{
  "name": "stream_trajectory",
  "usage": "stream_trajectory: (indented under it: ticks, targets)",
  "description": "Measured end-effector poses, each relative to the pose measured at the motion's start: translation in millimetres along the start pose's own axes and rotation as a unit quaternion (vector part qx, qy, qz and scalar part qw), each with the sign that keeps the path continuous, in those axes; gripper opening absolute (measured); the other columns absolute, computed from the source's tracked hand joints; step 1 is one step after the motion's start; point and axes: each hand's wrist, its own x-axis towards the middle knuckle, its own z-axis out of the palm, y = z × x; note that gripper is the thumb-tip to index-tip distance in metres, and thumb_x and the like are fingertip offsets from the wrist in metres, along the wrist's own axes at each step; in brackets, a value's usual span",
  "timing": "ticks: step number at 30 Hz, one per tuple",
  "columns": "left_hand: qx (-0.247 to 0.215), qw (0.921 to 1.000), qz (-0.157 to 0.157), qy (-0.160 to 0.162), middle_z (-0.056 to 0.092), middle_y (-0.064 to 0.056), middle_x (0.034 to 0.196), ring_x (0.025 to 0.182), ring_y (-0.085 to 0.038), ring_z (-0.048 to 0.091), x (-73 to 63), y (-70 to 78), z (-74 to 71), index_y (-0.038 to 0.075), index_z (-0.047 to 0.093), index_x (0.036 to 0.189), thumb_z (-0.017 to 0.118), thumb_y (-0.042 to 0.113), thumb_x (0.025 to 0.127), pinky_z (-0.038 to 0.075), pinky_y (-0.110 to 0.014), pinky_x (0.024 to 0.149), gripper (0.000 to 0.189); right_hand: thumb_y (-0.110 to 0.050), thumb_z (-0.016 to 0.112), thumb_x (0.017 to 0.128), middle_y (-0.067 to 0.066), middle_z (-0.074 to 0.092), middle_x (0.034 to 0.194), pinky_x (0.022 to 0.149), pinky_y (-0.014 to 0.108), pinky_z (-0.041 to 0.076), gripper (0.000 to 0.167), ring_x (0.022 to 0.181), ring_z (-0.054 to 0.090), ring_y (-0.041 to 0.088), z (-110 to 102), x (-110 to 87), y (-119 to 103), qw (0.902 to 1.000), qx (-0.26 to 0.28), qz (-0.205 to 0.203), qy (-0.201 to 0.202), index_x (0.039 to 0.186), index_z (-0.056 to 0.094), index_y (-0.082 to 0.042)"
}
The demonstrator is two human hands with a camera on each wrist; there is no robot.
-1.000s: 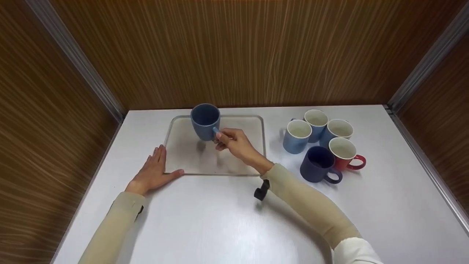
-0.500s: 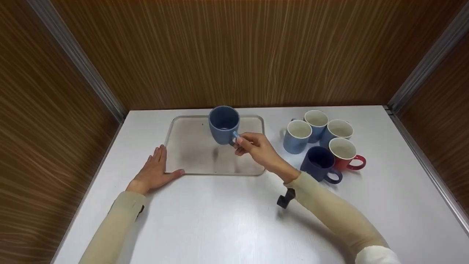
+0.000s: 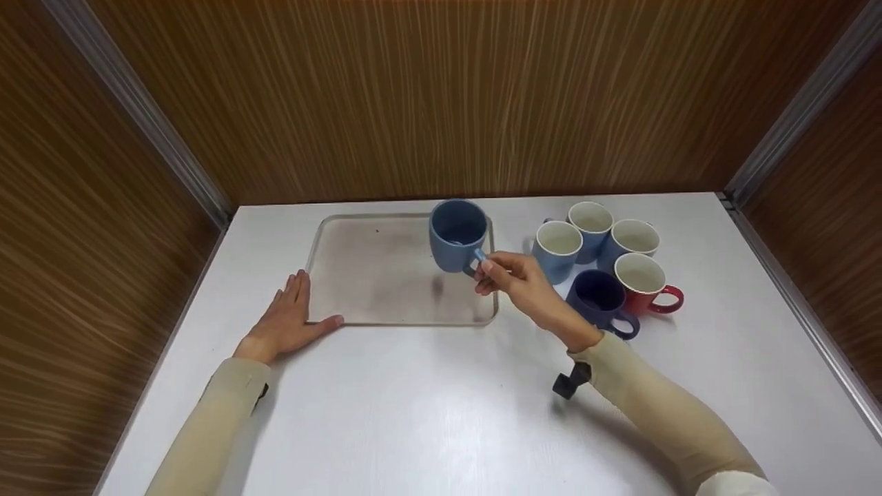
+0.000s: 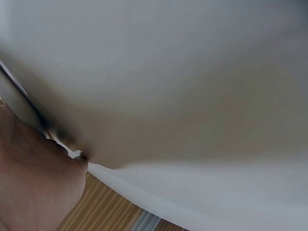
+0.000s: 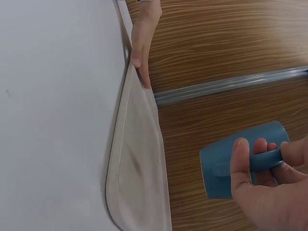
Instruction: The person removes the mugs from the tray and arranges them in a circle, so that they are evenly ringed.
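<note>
A blue mug (image 3: 455, 249) is held upright above the right part of a beige tray (image 3: 365, 303). My right hand (image 3: 527, 286) grips it by the handle, which points toward me and to the right; the right wrist view shows the thumb and fingers around the handle of the mug (image 5: 219, 166). At the tray's near left corner rests my left hand (image 3: 282, 324), fingers straight along the left edge and thumb along the front edge. In the left wrist view only part of the left hand (image 4: 38, 168) shows beside the tray's rim.
Right of the tray stands a group of mugs: several light blue ones with white insides, such as the front one (image 3: 555, 258), a dark navy mug (image 3: 594, 303) and a red mug (image 3: 644, 286). A wood-grain wall (image 3: 441, 103) rises behind the white table (image 3: 413, 399).
My right hand has carried the blue mug rightward, from over the tray's middle to over its right side. The left hand keeps its place at the tray's corner.
</note>
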Motion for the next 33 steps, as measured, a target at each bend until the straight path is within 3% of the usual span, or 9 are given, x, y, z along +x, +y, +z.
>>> stream_trajectory:
  ticks: [10, 16, 25, 33]
  targets:
    - [-0.001, 1.0000, -0.001, -0.002, -0.008, -0.024, 0.178, 0.166, -0.042, -0.006, 1.9, -1.1, 1.7, -0.006, -0.006, 0.168, 0.048, 0.088, 0.092, 0.001, -0.057, 0.135, 0.132, -0.005, 0.055, 0.111, 0.018, 0.071, 0.101, 0.086, 0.028, 0.065, 0.031, 0.085, 0.075, 0.014, -26, -32.6, 4, 0.9992, -0.016, 0.021, 0.030, 0.115, 0.060, 0.024]
    - [-0.002, 1.0000, -0.002, -0.001, -0.008, -0.025, 0.178, 0.166, -0.043, -0.007, 1.0, -2.4, 2.3, -0.006, -0.006, 0.168, 0.048, 0.088, 0.092, 0.002, -0.058, 0.135, 0.132, -0.004, 0.057, 0.110, 0.002, 0.073, 0.096, 0.085, 0.029, 0.066, 0.029, 0.084, 0.076, 0.014, -36, -52.0, 14, 0.9984, -0.033, 0.026, 0.038, 0.112, 0.063, 0.024]
    - [-0.004, 1.0000, -0.006, -0.003, -0.008, -0.024, 0.178, 0.166, -0.042, -0.007, 0.4, 0.0, 0.3, -0.005, -0.005, 0.168, 0.048, 0.089, 0.092, 0.002, -0.058, 0.135, 0.132, -0.002, 0.060, 0.108, 0.000, 0.077, 0.095, 0.086, 0.030, 0.066, 0.033, 0.087, 0.078, 0.012, -42, -75.0, 26, 0.9976, -0.010, 0.033, 0.060, 0.117, 0.060, 0.030]
    - [-0.008, 1.0000, -0.001, 0.000, -0.007, -0.024, 0.178, 0.166, -0.043, -0.006, -1.6, 0.8, -0.2, -0.006, -0.005, 0.168, 0.049, 0.088, 0.092, 0.002, -0.057, 0.136, 0.132, 0.001, 0.062, 0.106, 0.023, 0.077, 0.100, 0.085, 0.029, 0.066, 0.024, 0.085, 0.079, 0.012, -37, -87.1, 34, 0.9909, -0.029, 0.063, 0.115, 0.114, 0.069, 0.023]
